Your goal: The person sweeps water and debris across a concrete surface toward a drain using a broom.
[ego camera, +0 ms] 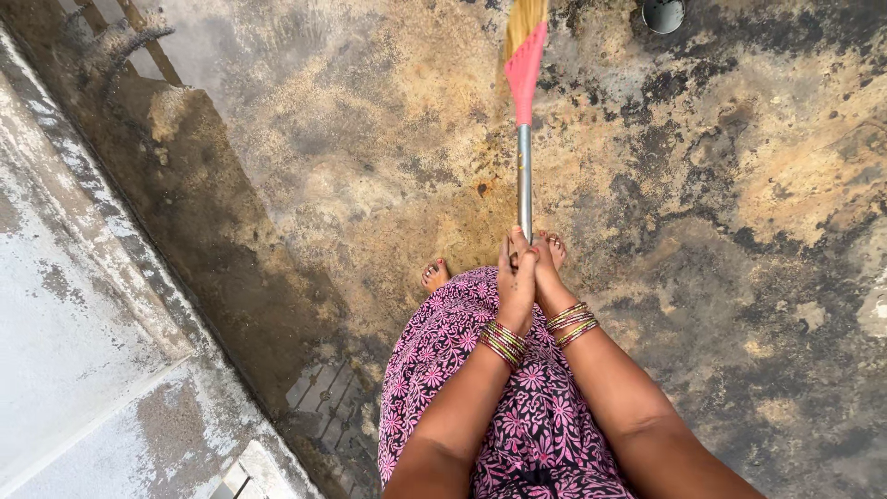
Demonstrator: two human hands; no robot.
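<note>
I hold a broom with both hands in front of my body. Its metal handle (525, 180) runs straight away from me to a pink collar (524, 69) and straw bristles (525, 17) at the top edge. My left hand (516, 282) and my right hand (547, 273) are pressed together around the near end of the handle, fingers closed. Both wrists carry several coloured bangles. Below the hands is my pink and black flowered dress (480, 388), with bare toes showing past its hem.
The floor (721, 185) is stained, weathered concrete in brown, yellow and dark patches. A whitish low wall (83, 305) runs along the left, with a dark damp strip beside it. A round grey drain (662, 13) sits at the top right.
</note>
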